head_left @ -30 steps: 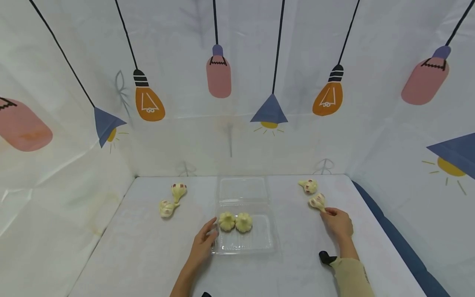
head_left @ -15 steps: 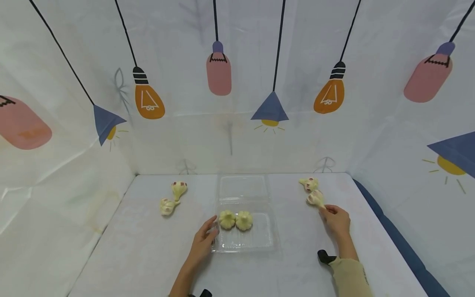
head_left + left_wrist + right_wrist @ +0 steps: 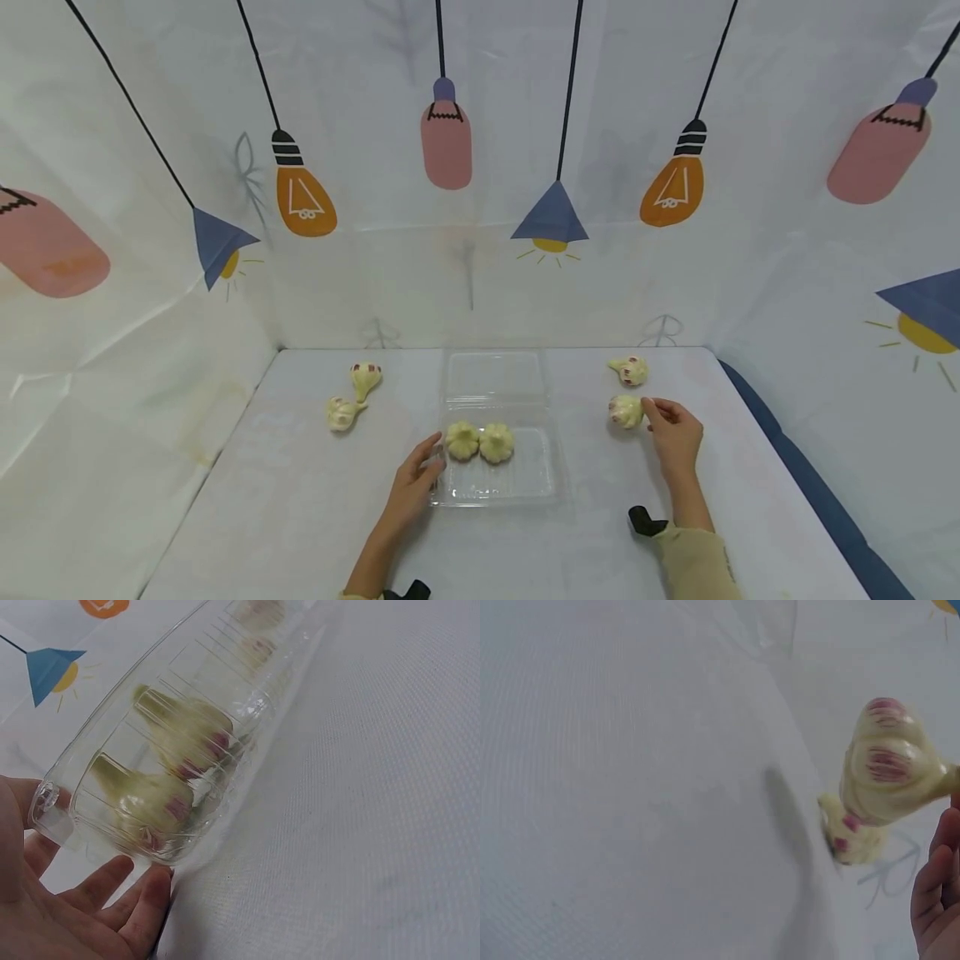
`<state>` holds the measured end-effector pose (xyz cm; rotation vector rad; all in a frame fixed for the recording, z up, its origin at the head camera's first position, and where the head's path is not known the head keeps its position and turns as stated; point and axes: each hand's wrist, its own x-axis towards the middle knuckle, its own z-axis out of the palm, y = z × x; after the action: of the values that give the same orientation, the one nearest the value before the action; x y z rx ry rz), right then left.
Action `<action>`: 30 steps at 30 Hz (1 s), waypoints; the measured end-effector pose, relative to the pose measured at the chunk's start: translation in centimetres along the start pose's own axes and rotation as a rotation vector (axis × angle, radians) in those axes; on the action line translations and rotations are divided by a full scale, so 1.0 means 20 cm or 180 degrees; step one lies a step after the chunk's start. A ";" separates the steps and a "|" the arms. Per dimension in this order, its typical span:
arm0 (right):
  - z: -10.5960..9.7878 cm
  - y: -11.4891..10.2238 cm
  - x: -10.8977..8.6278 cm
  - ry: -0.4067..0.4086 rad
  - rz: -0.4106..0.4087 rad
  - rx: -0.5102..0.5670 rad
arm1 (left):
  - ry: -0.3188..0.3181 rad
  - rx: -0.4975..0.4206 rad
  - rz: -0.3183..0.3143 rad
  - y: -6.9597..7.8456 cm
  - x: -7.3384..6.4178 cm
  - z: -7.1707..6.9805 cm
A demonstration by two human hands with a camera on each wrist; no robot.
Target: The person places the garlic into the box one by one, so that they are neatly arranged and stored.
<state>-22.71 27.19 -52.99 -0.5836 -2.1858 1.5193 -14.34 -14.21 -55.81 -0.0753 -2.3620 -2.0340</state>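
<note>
My right hand [image 3: 677,435] pinches a garlic bulb [image 3: 626,412] by its stem, over the right side of the table. In the right wrist view this purple-streaked bulb [image 3: 891,766] hangs above its shadow. My left hand [image 3: 412,479] holds the left edge of a clear plastic clamshell container [image 3: 531,477], its lid [image 3: 495,373] folded back. Inside the container, two garlic bulbs [image 3: 462,441] sit side by side, stems up in the left wrist view. There my left fingers [image 3: 142,911] lie by the container's lower corner, one digit showing through the clear tab.
Another garlic bulb [image 3: 632,371] lies at the back right of the white table [image 3: 285,517]. Two more, one pale bulb [image 3: 342,414] and one with purple marks [image 3: 366,379], lie at the left. A white wall sheet [image 3: 360,275] with printed lamps stands behind.
My right hand has lifted the nearer right garlic bulb and brought it slightly left, away from the one behind it. My left hand stays at the container's edge.
</note>
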 end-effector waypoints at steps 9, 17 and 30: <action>0.05 -0.14 -0.09 -0.0116 -0.0543 0.0162 | -0.0033 0.0002 0.0087 0.05 0.00 -0.01; 0.06 -0.22 -0.15 -0.0221 -0.0733 0.0454 | -0.0005 0.0000 0.0036 0.01 0.00 0.00; 0.08 -0.41 -0.29 -0.0371 -0.0965 0.0629 | -0.0023 0.0075 -0.0144 0.01 0.00 0.00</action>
<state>-19.62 20.16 -46.28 -0.0965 -2.0599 1.6079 -14.36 -14.10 -55.56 -0.0292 -2.4134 -2.0280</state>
